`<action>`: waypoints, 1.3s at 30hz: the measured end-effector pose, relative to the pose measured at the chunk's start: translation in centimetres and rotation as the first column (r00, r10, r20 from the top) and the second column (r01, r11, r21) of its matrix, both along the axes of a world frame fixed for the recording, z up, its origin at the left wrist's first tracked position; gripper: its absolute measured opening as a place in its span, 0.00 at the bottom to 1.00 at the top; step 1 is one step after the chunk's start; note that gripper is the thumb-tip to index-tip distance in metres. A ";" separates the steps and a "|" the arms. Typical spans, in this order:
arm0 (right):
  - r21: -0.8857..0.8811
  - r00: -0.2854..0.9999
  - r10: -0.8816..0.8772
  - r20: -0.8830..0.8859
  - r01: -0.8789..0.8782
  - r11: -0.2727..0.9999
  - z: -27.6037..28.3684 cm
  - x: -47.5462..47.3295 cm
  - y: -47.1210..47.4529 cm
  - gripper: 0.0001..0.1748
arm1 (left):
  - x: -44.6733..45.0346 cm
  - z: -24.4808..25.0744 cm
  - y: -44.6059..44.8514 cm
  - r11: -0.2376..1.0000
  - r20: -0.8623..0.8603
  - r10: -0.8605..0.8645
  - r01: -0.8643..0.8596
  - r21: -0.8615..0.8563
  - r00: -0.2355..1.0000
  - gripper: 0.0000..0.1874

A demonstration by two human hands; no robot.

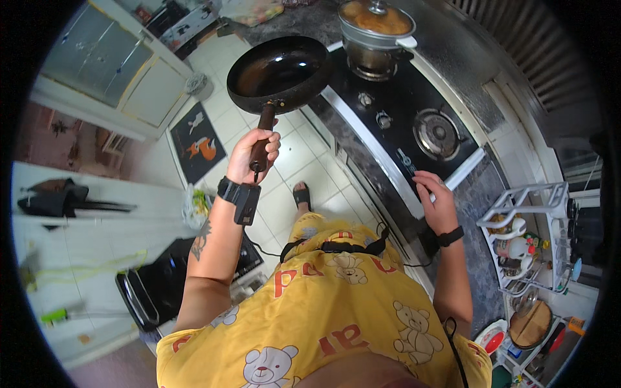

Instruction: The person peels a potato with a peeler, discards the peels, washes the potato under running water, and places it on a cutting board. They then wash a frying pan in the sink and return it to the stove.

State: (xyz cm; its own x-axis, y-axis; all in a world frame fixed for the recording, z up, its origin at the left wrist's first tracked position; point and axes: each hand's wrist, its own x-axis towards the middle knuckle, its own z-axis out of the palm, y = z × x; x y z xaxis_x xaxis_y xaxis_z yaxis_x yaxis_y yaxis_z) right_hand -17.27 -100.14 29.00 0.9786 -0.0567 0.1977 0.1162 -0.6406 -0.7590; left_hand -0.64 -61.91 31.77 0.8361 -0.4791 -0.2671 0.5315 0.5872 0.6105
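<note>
My left hand is wrapped around the brown handle of a dark frying pan. The pan is raised in the air over the tiled floor, left of the stove, and its inside looks dark and shiny. Over the near right corner of the black gas cooktop, my right hand has its fingers bent and nothing visible in them. Its fingertips are close to the glass; contact cannot be made out. The uncovered burner lies beyond that hand. On the far burner stands a steamer pot with a glass lid.
A white spice rack with bottles and jars stands on the counter at right. Below it are a round wooden board and bowls. A dark mat with a fox lies by the door, near a small bin. A black appliance is at left.
</note>
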 end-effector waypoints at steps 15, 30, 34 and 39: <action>0.002 0.819 -0.491 -0.296 0.515 0.857 -0.6 9.6 10.5 0.09 | 37.1 -11.2 1.7 0.973 -0.064 -0.227 0.230 0.038 0.972 0.11; -0.096 0.881 -0.400 -0.254 0.388 0.916 -0.3 20.9 4.4 0.08 | 43.8 -17.2 0.2 0.937 0.083 -0.304 0.282 0.204 0.949 0.09; -0.008 0.865 -0.431 -0.258 0.444 0.896 -1.0 25.0 3.5 0.09 | 43.7 -18.5 2.3 0.844 0.052 -0.417 0.366 0.391 0.907 0.09; 0.255 0.828 -0.529 -0.184 0.561 0.788 -3.7 29.5 1.7 0.11 | 46.1 -17.4 6.1 0.667 -0.056 -0.604 0.542 0.511 0.795 0.20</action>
